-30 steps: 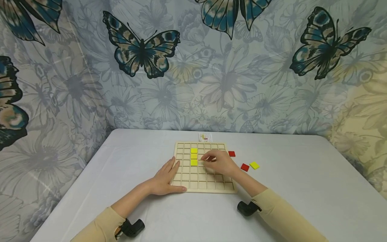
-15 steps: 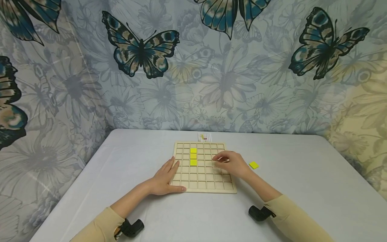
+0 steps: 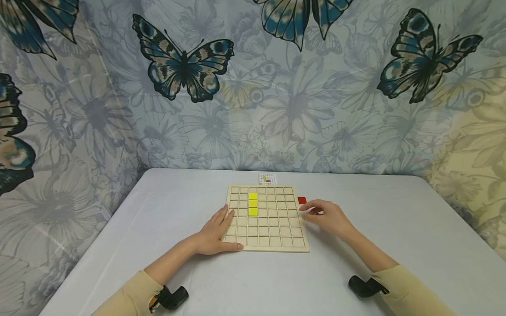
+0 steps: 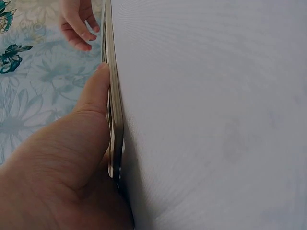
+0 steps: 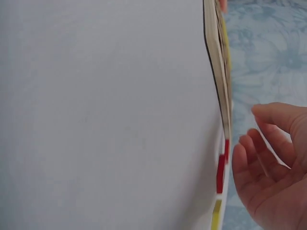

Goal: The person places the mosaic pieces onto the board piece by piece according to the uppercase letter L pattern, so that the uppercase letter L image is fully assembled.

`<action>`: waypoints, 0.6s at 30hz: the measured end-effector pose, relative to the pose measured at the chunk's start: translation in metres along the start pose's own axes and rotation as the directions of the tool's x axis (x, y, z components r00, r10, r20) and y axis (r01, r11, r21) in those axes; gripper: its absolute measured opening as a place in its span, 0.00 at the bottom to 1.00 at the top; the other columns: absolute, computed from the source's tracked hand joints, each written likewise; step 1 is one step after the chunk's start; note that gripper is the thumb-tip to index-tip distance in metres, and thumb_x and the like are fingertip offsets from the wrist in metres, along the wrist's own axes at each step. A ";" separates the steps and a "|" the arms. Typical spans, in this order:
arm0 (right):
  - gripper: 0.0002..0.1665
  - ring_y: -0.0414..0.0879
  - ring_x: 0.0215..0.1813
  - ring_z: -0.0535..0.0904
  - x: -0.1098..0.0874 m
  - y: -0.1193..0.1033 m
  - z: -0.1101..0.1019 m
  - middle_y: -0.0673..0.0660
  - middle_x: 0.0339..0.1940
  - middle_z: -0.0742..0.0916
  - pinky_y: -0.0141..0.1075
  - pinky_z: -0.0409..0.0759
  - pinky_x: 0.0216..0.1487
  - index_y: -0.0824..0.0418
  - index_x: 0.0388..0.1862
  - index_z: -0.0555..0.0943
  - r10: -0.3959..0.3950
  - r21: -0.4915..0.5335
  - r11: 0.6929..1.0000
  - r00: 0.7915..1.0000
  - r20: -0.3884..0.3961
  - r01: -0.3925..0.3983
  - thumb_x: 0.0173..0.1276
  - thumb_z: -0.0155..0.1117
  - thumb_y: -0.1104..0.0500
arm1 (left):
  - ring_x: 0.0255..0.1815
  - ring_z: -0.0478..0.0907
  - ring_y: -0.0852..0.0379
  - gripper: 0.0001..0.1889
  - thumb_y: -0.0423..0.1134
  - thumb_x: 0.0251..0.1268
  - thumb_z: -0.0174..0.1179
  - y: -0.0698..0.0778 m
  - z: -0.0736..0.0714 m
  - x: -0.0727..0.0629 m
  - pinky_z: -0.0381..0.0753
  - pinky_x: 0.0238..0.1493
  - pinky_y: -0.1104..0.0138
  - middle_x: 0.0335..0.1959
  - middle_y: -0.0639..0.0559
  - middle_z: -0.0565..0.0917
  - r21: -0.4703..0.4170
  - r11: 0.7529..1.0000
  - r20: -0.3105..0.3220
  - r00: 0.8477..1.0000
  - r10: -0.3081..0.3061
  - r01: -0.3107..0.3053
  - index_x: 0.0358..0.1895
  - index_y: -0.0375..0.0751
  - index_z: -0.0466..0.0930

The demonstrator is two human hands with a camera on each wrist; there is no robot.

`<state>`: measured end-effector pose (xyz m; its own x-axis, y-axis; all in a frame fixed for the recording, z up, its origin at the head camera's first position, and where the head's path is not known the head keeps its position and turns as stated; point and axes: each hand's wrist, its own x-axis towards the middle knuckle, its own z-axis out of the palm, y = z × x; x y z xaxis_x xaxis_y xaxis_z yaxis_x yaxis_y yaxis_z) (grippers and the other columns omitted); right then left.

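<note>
A pale wooden grid board [image 3: 274, 241] lies on the white table, with yellow square tiles [image 3: 253, 204] set in one column of its cells. My left hand [image 3: 215, 235] rests along the board's left edge, fingers extended; its thumb [image 4: 98, 86] lies on the near corner in the left wrist view. Past the right edge, my right hand [image 3: 330, 217] hovers with fingers loosely bent and nothing between them. Just beyond its fingertips is a red tile [image 3: 302, 200]. Another red tile [image 5: 220, 173] and a loose yellow tile [image 5: 216, 214] show in the right wrist view; the hand hides them from the head view.
Behind the board's far edge lies a small printed card [image 3: 267, 179] with a coloured grid pattern. A cloth with butterflies and flowers [image 3: 296, 109] hangs behind the table. Each wrist carries a black camera [image 3: 365, 287].
My right hand has moved right, from over the middle of the board to beyond its right edge, now covering the loose yellow tile. The left hand has stayed in place.
</note>
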<state>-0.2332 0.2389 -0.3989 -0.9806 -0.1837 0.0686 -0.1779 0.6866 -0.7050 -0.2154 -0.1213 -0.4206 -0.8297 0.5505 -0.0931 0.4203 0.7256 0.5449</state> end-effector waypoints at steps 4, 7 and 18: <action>0.13 0.48 0.46 0.79 -0.005 0.010 -0.008 0.52 0.44 0.85 0.39 0.76 0.39 0.53 0.47 0.86 0.014 -0.035 0.999 1.000 -0.020 -0.014 0.65 0.69 0.52 | 0.78 0.33 0.39 0.55 0.63 0.61 0.62 0.000 0.000 0.000 0.42 0.73 0.44 0.78 0.33 0.36 0.005 1.000 -0.003 1.000 0.001 -0.001 0.77 0.30 0.42; 0.14 0.49 0.46 0.79 -0.008 0.015 -0.013 0.53 0.46 0.85 0.39 0.76 0.39 0.53 0.47 0.86 0.031 -0.053 0.998 0.999 -0.034 -0.032 0.64 0.70 0.52 | 0.78 0.33 0.39 0.55 0.63 0.61 0.62 0.000 0.001 0.000 0.43 0.72 0.44 0.78 0.33 0.36 0.000 1.000 -0.002 1.000 -0.006 0.006 0.77 0.31 0.42; 0.17 0.56 0.49 0.75 -0.016 0.029 -0.031 0.62 0.53 0.82 0.38 0.77 0.37 0.59 0.51 0.84 0.074 -0.126 0.989 0.995 -0.074 -0.083 0.64 0.68 0.57 | 0.78 0.32 0.39 0.56 0.64 0.61 0.61 -0.001 0.002 0.001 0.42 0.73 0.44 0.78 0.34 0.35 0.006 1.000 -0.002 1.000 -0.005 0.005 0.77 0.31 0.42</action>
<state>-0.2249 0.2838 -0.3985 -0.9944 -0.0803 0.0682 -0.1053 0.7825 -0.6136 -0.2160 -0.1207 -0.4230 -0.8328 0.5456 -0.0941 0.4178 0.7308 0.5397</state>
